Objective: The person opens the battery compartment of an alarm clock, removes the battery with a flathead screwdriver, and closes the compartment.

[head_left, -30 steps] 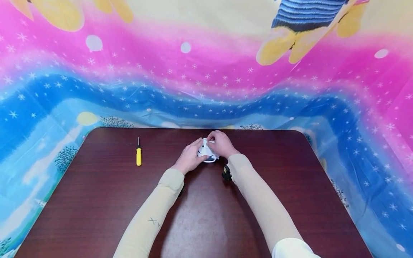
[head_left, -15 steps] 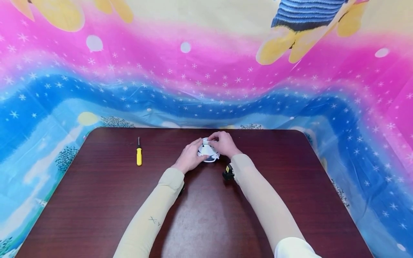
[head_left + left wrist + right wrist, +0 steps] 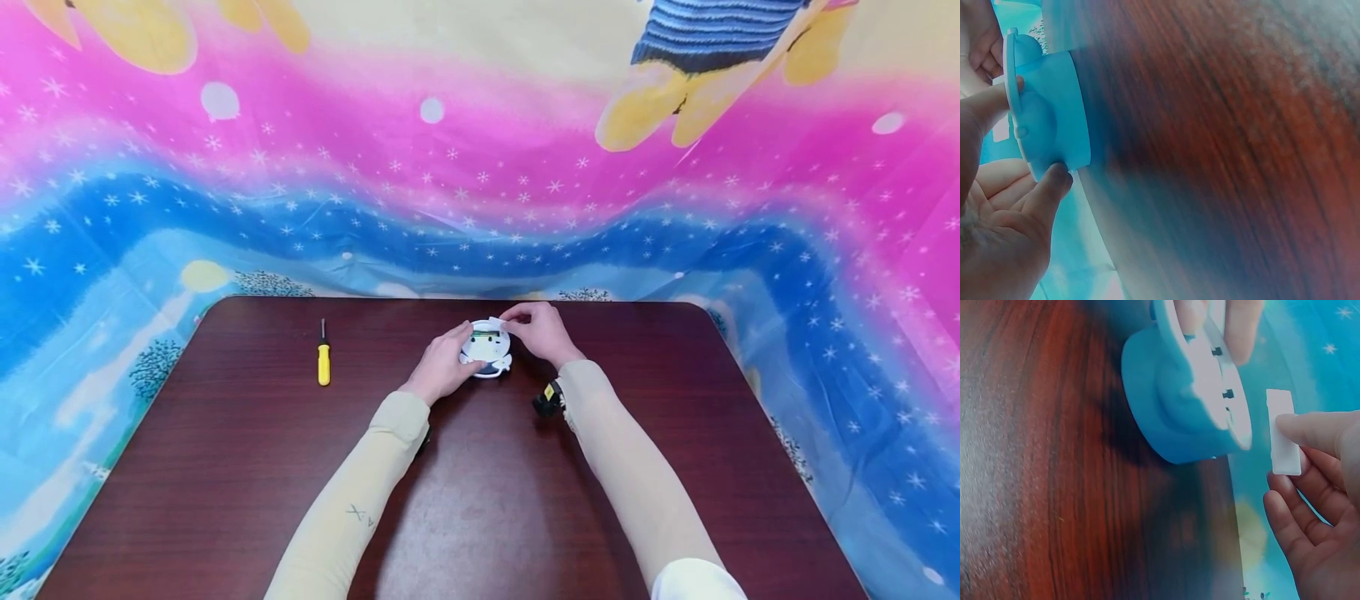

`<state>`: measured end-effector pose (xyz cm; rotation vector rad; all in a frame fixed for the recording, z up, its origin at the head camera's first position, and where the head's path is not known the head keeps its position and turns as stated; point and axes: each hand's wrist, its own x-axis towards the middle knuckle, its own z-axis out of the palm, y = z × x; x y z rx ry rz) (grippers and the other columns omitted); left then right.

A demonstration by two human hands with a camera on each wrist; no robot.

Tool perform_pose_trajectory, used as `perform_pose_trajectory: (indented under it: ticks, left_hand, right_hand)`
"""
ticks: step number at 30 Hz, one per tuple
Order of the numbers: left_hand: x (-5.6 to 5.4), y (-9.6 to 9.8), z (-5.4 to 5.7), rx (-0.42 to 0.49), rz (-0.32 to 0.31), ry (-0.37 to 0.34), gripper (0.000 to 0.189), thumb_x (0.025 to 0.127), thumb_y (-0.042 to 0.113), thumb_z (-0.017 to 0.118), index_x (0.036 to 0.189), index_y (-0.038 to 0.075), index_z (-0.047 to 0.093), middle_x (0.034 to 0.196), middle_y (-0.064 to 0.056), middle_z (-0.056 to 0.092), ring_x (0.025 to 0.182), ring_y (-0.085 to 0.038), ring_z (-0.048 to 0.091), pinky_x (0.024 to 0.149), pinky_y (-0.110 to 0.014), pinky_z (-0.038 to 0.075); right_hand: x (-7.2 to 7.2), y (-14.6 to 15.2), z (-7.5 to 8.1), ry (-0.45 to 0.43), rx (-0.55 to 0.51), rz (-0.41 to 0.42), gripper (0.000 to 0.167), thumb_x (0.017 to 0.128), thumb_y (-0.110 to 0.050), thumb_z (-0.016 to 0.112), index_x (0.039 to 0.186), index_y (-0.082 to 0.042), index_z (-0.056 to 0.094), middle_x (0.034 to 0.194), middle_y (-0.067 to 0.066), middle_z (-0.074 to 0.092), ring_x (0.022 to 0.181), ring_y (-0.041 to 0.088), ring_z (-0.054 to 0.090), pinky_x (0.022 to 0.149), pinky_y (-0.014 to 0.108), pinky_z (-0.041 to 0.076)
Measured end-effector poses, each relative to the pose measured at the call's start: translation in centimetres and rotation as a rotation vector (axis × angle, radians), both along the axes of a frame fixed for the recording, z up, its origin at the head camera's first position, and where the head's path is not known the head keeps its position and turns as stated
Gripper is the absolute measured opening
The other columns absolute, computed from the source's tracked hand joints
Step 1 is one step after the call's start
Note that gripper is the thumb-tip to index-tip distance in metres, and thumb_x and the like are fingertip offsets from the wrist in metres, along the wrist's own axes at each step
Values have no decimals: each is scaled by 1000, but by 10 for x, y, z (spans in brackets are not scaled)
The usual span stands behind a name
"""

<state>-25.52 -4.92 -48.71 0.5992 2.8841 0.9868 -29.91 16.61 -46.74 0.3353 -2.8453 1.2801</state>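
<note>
"Where is the white, round plastic device?"

"Near the far edge of the dark red-brown wood-grain table, inside the grasp of the person's left hand. The thumb presses the near side and the fingers lie along the left side, so the body sits between them, its right side uncovered."

"And the right hand?"

"Its thumb and fingers are nearly closed, pinching a small, flat, rectangular white plastic strip. The thumb lies across the strip's broad face; fingertips meet its lower end, and the upper end sticks out past the thumb."

"Does the strip touch the device?"

"The right wrist view shows a gap between them. It is held just beside the device's face, off the upper right rim."

"What shows on that face?"

"A narrow slot with something greenish in it, too small to make out, and small dark marks below."

"Anything else on the table?"

"A yellow-handled screwdriver, well to the left of both hands."
</note>
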Motion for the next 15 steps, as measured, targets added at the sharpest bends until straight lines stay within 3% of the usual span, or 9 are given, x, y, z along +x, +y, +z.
perform_pose_trajectory:
  ticks: [7, 15]
  left_hand:
    - [0, 0, -1, 0, -6, 16, 76, 92, 29, 79, 151, -3, 44, 156, -19, 41, 144, -30, 39, 115, -40, 34]
    - [0, 0, -2, 10, -2, 20, 75, 92, 28, 79, 150, -4, 44, 156, -19, 41, 144, -31, 39, 115, -39, 34]
  right_hand:
    - [3, 12, 6, 39, -37, -21, 14, 94, -22, 76, 103, -14, 81, 107, 2, 73, 96, 24, 63, 85, 41, 50]
    - [5, 25, 10, 48, -50, -55, 14, 94, -21, 76, 105, -14, 81, 117, 4, 72, 105, 24, 60, 85, 41, 46]
